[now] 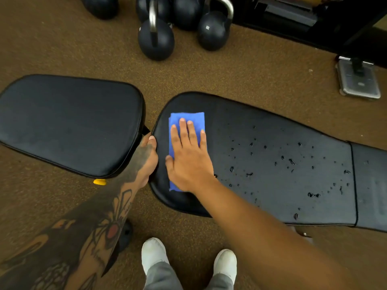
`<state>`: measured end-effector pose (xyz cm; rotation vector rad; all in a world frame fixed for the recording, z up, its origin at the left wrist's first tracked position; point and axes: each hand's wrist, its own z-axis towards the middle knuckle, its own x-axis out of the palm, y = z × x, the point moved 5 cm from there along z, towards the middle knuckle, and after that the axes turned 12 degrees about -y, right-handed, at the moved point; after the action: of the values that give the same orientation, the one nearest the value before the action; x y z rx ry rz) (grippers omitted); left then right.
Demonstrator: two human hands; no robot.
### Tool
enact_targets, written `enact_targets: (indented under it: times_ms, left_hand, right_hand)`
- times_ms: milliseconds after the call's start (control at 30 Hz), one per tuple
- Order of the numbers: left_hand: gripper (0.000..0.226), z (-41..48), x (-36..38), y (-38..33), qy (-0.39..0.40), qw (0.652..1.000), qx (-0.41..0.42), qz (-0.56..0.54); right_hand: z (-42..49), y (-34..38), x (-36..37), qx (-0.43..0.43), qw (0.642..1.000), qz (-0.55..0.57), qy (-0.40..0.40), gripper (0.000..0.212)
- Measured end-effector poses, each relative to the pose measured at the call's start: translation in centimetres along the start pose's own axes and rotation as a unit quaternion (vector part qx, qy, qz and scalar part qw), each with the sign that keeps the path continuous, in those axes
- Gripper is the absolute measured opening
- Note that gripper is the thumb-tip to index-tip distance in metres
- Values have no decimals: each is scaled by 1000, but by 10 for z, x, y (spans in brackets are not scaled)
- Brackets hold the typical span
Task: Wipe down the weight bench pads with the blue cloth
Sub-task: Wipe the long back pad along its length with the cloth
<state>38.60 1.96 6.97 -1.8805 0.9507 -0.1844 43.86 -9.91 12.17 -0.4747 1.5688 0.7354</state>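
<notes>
Blue cloth point(184, 130), folded to a flat rectangle, lies on the narrow end of the long back pad point(282, 130), next to the gap that parts it from the seat pad point(69, 124). Nearest the camera are two white shoes point(154, 255) on the brown gym floor point(240, 76). Above them, the right hand point(189, 158) presses flat on the cloth, fingers spread wide, the palm covering its lower half. The left hand point(147, 159), on a tattooed forearm, curls around the rounded end of the back pad, seemingly to brace it; its fingertips are hidden under the edge.

By my judgement the wiping of this pad is at an early stage. The strip under and around the cloth looks dry, while spray droplets point(291, 162) bead across the middle and far right of the pad, so most of its length is left to do. The seat pad shows no droplets and a dull sheen; whether it has been wiped I cannot tell.

Farther off, kettlebells point(156, 38) stand on the floor and a steel foot plate point(359, 80) sits by a dark rack. The back pad runs out of view at the right, and the bench frame beneath is mostly hidden.
</notes>
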Motion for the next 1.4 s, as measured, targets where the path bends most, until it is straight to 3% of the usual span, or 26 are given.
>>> enact_targets:
  times_ms: [67,233,467,667,733,867,933,1100,1167,1333,1400]
  left_hand:
    - [48,-2,-1,-2,-12,999,16,43]
    - [55,-15,-1,-15,-18,979,106,175]
    - [64,-29,4,-17,-38,917,270,289]
    - [60,-43,11,-21,-37,838,360,409]
    - [59,-43,14,-23,-36,815,374,441]
    - [64,-46,17,-26,-37,803,378,460]
    - [65,-50,20,-26,-34,797,383,466]
    - [65,-59,32,-24,-30,772,396,496]
    - [67,-62,33,-24,-35,767,396,504]
    - [67,-65,38,-25,-37,763,393,511]
    - [68,-67,41,-25,-34,761,393,514]
  right_hand:
    - [-15,-13,1,22,1000,-5,-2,74]
    - [-1,-31,1,167,986,-5,-19,77]
    - [-59,-2,4,37,999,32,-14,73]
    - [-44,-36,1,162,987,9,-10,75]
    - [-40,-28,2,172,985,18,-15,76]
    - [-75,-9,1,60,997,39,-20,74]
    - [-90,-20,2,50,998,41,-18,72]
    - [-74,-56,-1,184,983,16,-22,75]
    - [-66,-53,-1,199,980,18,-26,77]
    - [-100,-38,-2,44,998,34,-17,72]
    - [-114,-52,0,38,999,31,-19,71]
